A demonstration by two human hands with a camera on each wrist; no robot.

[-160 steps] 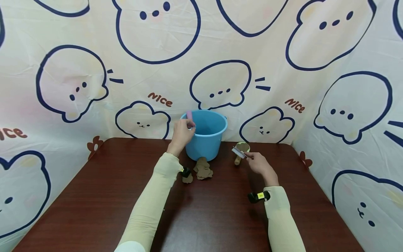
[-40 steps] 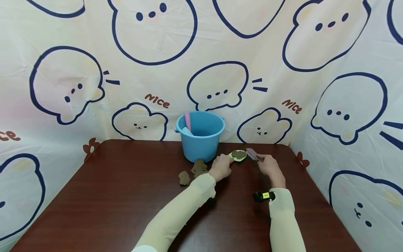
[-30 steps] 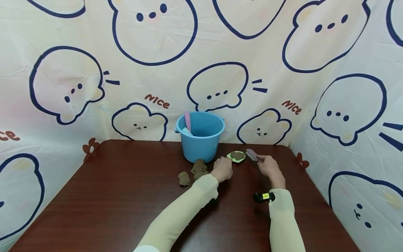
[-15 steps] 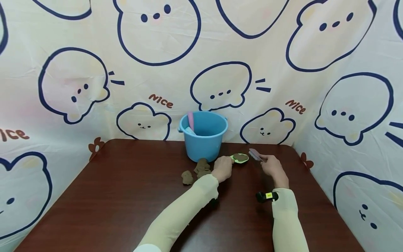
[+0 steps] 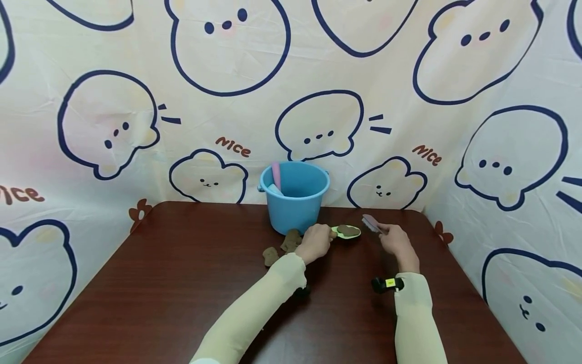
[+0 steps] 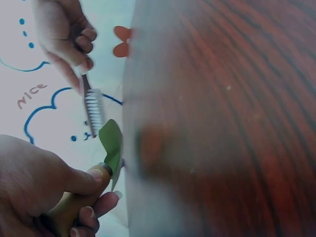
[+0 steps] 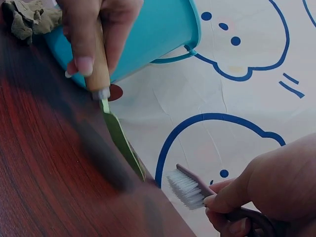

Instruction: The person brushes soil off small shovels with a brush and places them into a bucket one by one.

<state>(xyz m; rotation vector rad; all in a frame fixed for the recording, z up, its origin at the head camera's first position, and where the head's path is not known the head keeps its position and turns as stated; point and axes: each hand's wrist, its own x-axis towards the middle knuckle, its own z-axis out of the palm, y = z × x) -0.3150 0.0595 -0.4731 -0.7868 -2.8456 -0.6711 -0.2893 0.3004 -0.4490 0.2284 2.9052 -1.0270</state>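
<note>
My left hand (image 5: 314, 242) grips the wooden handle (image 7: 98, 61) of a small green trowel (image 5: 349, 231), held over the table. A brown patch covers the middle of its blade in the head view. In the left wrist view the blade (image 6: 112, 148) is seen nearly side on. My right hand (image 5: 396, 240) holds a small brush (image 5: 371, 222) by its dark handle, to the right of the trowel. White bristles (image 7: 185, 188) face the trowel's tip, with a gap between the two.
A blue bucket (image 5: 293, 212) stands at the table's back edge, with a pink stick-like piece (image 5: 276, 174) and a light blue piece (image 5: 275, 190) in it. Brown clay-like lumps (image 5: 270, 256) lie at its foot, partly behind my left arm. A printed cloth hangs behind.
Earlier my left hand was at the bucket's rim and the trowel lay on the table. Now that hand holds the trowel. Over the last second, trowel and brush have shifted only slightly.
</note>
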